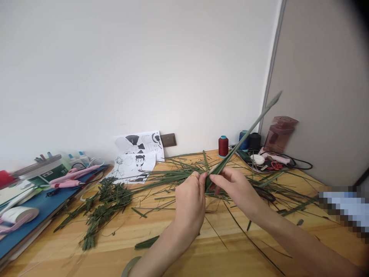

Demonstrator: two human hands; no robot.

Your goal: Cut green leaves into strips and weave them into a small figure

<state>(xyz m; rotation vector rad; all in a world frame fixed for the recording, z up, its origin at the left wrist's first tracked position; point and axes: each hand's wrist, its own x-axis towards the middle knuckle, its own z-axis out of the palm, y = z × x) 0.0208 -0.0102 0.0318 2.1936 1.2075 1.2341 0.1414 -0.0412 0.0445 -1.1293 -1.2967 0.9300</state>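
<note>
A long green leaf blade rises up and to the right from between my two hands. My left hand is closed, thumb and fingers pinching the leaf's lower end. Close beside it, my right hand grips the same leaf with thumb and forefinger, its other fingers curled behind. The exact fold under my fingertips is hidden. Loose green leaf strips lie scattered on the table behind and around both hands. Woven leaf pieces form a pile to the left.
On the wooden table, a dark red thread spool stands near the wall. Printed drawing sheets lean there. At left are pink glue guns and a white roll; at right, a tray of tools and a pink container.
</note>
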